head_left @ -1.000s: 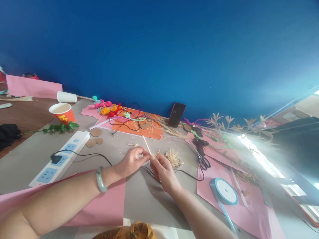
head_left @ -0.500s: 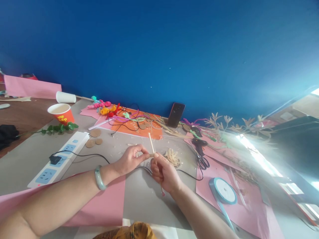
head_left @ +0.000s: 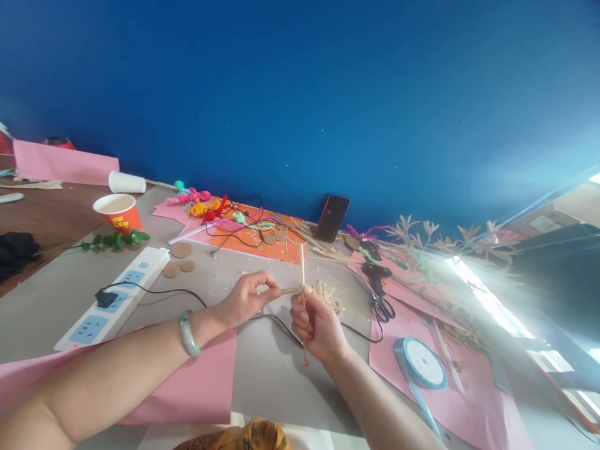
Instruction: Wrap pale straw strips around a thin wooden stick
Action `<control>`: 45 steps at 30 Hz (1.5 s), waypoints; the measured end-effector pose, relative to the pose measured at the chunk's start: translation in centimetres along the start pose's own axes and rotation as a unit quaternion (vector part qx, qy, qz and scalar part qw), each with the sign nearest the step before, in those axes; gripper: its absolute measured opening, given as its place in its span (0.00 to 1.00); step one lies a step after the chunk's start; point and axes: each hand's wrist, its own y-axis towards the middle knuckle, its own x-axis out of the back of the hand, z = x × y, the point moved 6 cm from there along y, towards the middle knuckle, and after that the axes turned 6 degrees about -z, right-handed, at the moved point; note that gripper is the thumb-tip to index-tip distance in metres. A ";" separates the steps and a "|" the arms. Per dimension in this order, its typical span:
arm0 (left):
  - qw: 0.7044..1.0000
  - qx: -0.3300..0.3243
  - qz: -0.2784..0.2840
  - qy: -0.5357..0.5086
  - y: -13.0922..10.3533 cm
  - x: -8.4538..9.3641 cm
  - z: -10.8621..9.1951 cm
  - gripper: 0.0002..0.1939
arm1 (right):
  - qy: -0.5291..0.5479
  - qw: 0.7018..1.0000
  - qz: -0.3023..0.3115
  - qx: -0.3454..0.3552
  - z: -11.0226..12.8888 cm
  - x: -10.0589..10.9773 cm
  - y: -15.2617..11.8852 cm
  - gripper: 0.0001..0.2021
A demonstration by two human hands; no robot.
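Between thumb and fingers, my right hand (head_left: pixel 317 322) grips a thin pale wooden stick (head_left: pixel 302 265) that points upward, with a small reddish tip showing below the fist. My left hand (head_left: pixel 250 297), with a green bangle on the wrist, pinches the end of a narrow tan strip (head_left: pixel 291 290). That strip runs across to the stick at my right thumb; whether it is wrapped round the stick is too small to tell. Just behind my right hand lies a bundle of pale curled strips (head_left: pixel 328 297) on the grey tabletop (head_left: pixel 267 369).
On the left are a white power strip (head_left: pixel 115 297), a red paper cup (head_left: pixel 118 212) and a leafy sprig (head_left: pixel 115 240). A phone (head_left: pixel 332 217) leans on the blue wall. Scissors (head_left: pixel 383 306), a glue gun (head_left: pixel 376 275) and a blue ribbon roll (head_left: pixel 424 362) lie on the right.
My right hand has moved slightly right, away from my left hand, so more of the tan strip shows between them. The stick has turned from leaning left to nearly upright.
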 end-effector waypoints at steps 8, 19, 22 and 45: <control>0.997 0.080 -0.009 -0.013 -0.1 0.0 1.1 0.14 | -0.090 0.992 -0.081 0.046 0.3 1.2 0.9 0.18; 0.998 0.031 -0.027 0.048 -0.1 -0.2 1.5 0.12 | -0.259 0.959 -0.080 0.085 -1.0 -0.8 -0.5 0.19; 0.998 0.026 -0.026 0.048 -0.2 -0.3 1.4 0.12 | -0.236 0.967 -0.065 0.075 -1.3 -0.7 -0.2 0.20; 1.000 0.022 0.009 -0.017 -0.1 -0.3 -0.4 0.14 | -0.058 0.997 0.030 -0.048 -2.1 -0.3 0.2 0.18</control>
